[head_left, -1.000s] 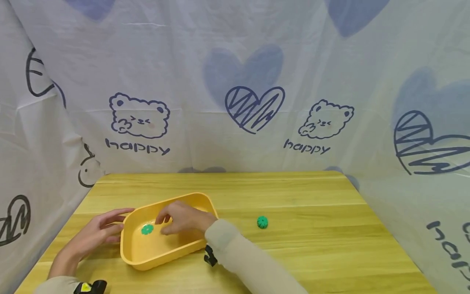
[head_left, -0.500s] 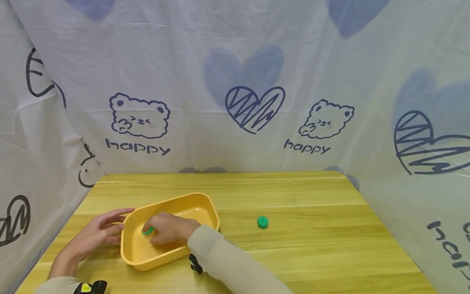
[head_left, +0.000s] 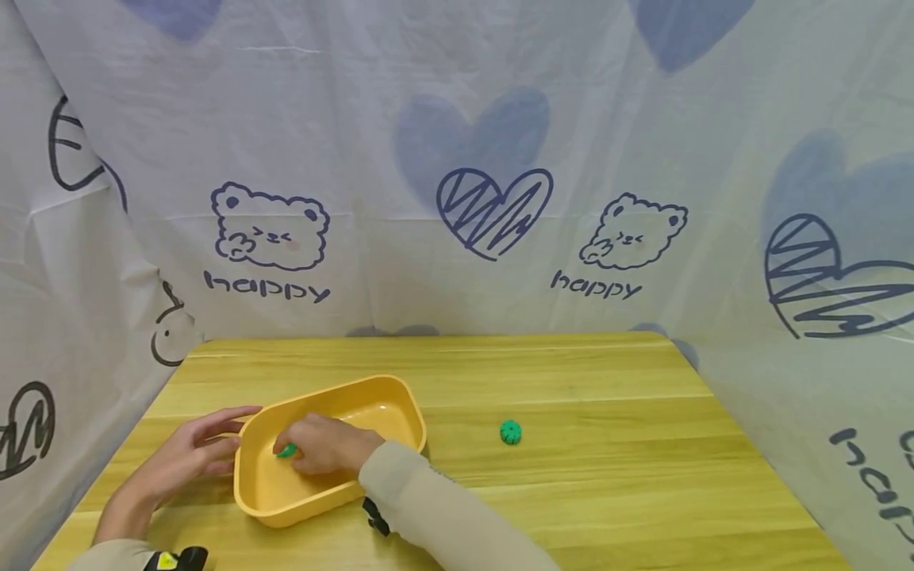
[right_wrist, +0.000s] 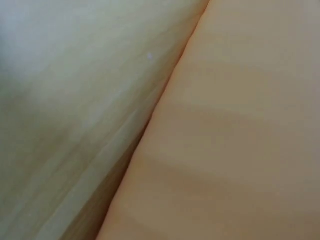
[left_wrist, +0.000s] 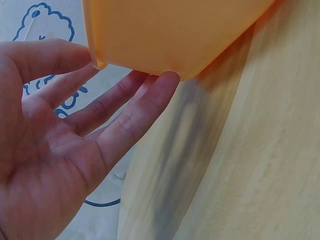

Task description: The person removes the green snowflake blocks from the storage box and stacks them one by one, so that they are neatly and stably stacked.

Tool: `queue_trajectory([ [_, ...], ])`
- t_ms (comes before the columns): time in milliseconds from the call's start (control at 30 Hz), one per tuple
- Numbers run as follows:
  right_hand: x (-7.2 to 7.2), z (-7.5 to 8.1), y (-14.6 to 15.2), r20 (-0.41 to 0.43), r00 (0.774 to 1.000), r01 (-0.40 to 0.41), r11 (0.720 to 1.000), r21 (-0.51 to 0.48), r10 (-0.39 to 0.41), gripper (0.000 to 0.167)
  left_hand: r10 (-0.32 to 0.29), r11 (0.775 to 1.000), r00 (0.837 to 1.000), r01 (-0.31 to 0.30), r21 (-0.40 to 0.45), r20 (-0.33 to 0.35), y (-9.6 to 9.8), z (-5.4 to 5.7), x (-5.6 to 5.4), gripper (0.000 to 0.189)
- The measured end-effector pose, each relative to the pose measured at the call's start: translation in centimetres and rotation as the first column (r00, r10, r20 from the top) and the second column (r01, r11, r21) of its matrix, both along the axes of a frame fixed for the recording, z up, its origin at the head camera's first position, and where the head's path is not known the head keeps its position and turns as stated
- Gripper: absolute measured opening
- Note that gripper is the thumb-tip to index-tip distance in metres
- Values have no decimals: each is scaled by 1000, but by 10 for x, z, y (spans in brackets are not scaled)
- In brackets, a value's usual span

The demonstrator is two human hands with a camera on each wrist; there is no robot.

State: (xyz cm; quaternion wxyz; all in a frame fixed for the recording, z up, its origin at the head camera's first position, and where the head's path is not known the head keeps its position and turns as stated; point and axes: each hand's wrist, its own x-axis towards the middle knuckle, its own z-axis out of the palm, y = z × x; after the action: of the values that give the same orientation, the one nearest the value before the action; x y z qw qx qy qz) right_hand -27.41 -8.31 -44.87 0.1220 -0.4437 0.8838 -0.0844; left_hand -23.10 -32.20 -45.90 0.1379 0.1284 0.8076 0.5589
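Note:
A yellow plastic tub (head_left: 293,503) sits at a slant on the left of the table. My right hand (head_left: 324,446) reaches down into it, thumb and forefinger pinching a green flower-shaped disc (head_left: 287,450) close to the tub's floor. Part of the disc is hidden by the fingers. In the right wrist view only the tub's outer wall (right_wrist: 225,125) and the wooden table show; the hand is out of that picture. My left hand (left_wrist: 60,120) is at the tub's left end, its loosely extended fingers touching the outer wall and the thumb tip at the rim.
To the right of the tub, a second green notched round piece (head_left: 510,431) lies on the wooden table (head_left: 607,476). Behind and at both sides of the table hangs a white printed cloth (head_left: 400,301). The tub's raised rim surrounds the right hand.
My right hand has moved left inside the tub to the green disc and now pinches it. The left hand, the tub and the other green piece have stayed put.

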Motion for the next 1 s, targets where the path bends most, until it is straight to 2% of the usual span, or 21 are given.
queue_trajectory([
  [333, -1, -4, 2, -64, 997, -39, 999, -9, 38, 30, 9, 1000, 1000, -9, -5, -25, 2, 0, 0, 57],
  [633, 1, -2, 8, 47, 998, -29, 999, -25, 30, 31, 14, 1000, 999, -14, -2, -33, 2, 1, 1, 56],
  [1000, 1, 0, 16, 68, 997, -33, 998, -62, 38, 22, 11, 1000, 999, -11, 5, -43, 3, 1, 2, 55],
])
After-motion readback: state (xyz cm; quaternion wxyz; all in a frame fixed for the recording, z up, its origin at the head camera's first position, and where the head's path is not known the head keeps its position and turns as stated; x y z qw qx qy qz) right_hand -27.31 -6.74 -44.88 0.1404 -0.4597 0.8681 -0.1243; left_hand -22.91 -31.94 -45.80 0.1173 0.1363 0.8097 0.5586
